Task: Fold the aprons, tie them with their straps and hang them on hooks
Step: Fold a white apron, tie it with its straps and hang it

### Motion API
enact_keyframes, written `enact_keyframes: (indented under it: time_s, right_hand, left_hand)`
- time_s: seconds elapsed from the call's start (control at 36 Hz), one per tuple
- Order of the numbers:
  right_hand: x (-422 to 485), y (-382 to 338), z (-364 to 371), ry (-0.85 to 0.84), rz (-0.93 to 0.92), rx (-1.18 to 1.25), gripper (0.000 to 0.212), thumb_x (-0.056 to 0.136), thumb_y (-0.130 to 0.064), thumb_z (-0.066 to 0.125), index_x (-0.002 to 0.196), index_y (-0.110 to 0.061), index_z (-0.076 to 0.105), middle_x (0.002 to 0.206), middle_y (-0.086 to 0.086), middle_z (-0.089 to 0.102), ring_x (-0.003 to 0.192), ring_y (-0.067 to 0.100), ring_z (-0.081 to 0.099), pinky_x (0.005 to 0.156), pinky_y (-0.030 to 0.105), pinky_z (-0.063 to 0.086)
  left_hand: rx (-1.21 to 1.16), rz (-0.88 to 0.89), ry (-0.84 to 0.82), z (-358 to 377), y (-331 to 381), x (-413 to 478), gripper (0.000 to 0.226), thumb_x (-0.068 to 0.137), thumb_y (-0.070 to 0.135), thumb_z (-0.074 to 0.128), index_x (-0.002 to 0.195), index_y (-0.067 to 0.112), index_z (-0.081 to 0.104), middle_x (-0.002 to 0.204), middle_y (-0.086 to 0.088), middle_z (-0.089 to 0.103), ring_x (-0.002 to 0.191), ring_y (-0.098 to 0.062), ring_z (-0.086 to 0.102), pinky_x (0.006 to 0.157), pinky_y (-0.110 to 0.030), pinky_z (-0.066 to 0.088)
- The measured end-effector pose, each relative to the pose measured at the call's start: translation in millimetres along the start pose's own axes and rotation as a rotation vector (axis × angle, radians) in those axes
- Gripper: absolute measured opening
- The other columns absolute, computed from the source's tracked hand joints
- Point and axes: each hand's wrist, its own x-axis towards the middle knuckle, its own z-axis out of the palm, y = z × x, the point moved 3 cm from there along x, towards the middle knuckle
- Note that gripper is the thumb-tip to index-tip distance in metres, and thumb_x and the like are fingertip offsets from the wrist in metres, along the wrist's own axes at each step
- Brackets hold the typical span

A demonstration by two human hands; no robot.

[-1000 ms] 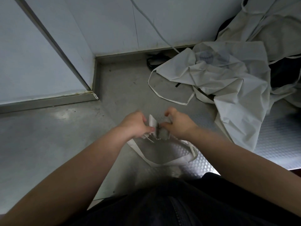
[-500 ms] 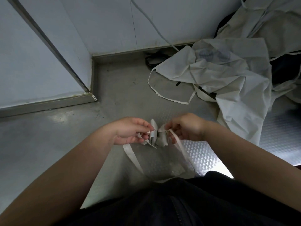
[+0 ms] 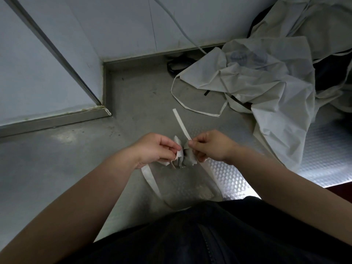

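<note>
Apron bundle (image 3: 183, 158) in pinch of left hand (image 3: 155, 149), strap (image 3: 180, 121) in pinch of right hand (image 3: 211, 145)

Prob. commercial kitchen back rm: stainless surface (image 3: 57, 168), white wall panels (image 3: 123, 25), heaped aprons (image 3: 266, 82).

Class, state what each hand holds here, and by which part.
The left hand pinches the folded apron bundle at its left edge; the right hand pinches its strap close to the bundle.
</note>
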Motion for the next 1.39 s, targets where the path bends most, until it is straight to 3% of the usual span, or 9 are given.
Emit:
enact_keyframes:
  time_s: [0.19,0.47,0.61,0.69,0.97,1.14,1.22,1.31,1.39]
  right_hand:
    - [2,0,4,0.031,-0.038,-0.173,0.037,0.094,-0.029,0.056,0.081,0.003,0.067,0.060,0.008,0.062,0.059,0.020,0.055,0.066,0.031,0.049]
    - [0,1,13,0.108,-0.148,-0.275,0.038,0.093,-0.027,0.056,0.057,-0.015,0.056,0.050,-0.001,0.049,0.038,0.002,0.041,0.048,0.018,0.035]
    - [4,2,11,0.099,-0.140,-0.272,0.032,0.093,-0.024,0.058,0.077,0.003,0.068,0.052,0.000,0.047,0.042,0.004,0.042,0.053,0.025,0.036]
    - [5,2,10,0.094,-0.148,-0.251,0.028,0.092,-0.021,0.059,0.084,0.003,0.070,0.048,-0.006,0.047,0.042,0.003,0.043,0.049,0.019,0.035]
    - [-1,4,12,0.064,-0.145,-0.128,0.021,0.089,-0.027,0.064,0.076,-0.014,0.073,0.047,-0.017,0.057,0.046,-0.006,0.051,0.052,0.008,0.041]
    - [-3,0,12,0.098,-0.022,-0.158,0.056,0.090,-0.051,0.050,0.067,-0.002,0.063,0.056,0.004,0.054,0.053,0.013,0.051,0.060,0.025,0.044]
    - [0,0,14,0.228,-0.055,-0.236,0.043,0.093,-0.040,0.053,0.060,-0.012,0.057,0.054,0.001,0.052,0.051,0.012,0.049,0.059,0.027,0.042]
    - [2,3,16,0.368,-0.084,-0.230,0.032,0.088,-0.033,0.063,0.063,-0.026,0.044,0.058,-0.007,0.048,0.053,0.003,0.044,0.049,0.014,0.033]
    - [-3,-3,17,0.310,-0.202,-0.261,0.017,0.092,-0.026,0.059,0.075,-0.022,0.060,0.067,-0.007,0.054,0.061,0.006,0.047,0.056,0.014,0.035]
  left_hand:
    - [0.287,0.190,0.092,3,3,5,0.017,0.075,0.003,0.075,0.072,0.018,0.067,0.062,0.006,0.060,0.052,0.002,0.051,0.055,-0.014,0.043]
    - [-0.113,0.252,0.235,6,-9,10,0.022,0.087,-0.005,0.058,0.075,0.013,0.062,0.061,0.004,0.062,0.048,0.004,0.051,0.047,-0.009,0.036]
    - [-0.123,0.311,0.220,8,-8,12,0.021,0.080,-0.006,0.065,0.091,0.011,0.067,0.058,0.010,0.062,0.052,0.005,0.055,0.055,-0.008,0.043]
    - [-0.092,0.299,0.166,8,-7,14,0.022,0.079,-0.003,0.068,0.093,0.014,0.067,0.057,0.009,0.057,0.050,0.003,0.050,0.052,-0.010,0.041]
    - [-0.053,0.293,0.127,7,-8,12,0.016,0.083,0.004,0.067,0.074,0.017,0.065,0.058,0.009,0.061,0.055,0.000,0.053,0.052,-0.013,0.040]
    - [-0.098,0.304,0.145,8,-10,12,0.018,0.081,0.001,0.068,0.069,0.013,0.061,0.056,0.003,0.060,0.056,-0.010,0.054,0.057,-0.023,0.044]
    - [-0.086,0.334,0.099,13,-8,10,0.016,0.081,-0.002,0.067,0.072,0.009,0.062,0.059,0.006,0.063,0.058,-0.006,0.057,0.059,-0.018,0.045]
    - [-0.096,0.344,0.112,15,-9,9,0.016,0.081,-0.002,0.068,0.071,0.009,0.063,0.060,0.004,0.063,0.058,-0.005,0.057,0.059,-0.017,0.045]
    - [-0.115,0.324,0.127,14,-11,10,0.015,0.082,0.000,0.067,0.072,0.010,0.062,0.058,0.007,0.062,0.055,-0.004,0.054,0.057,-0.018,0.043]
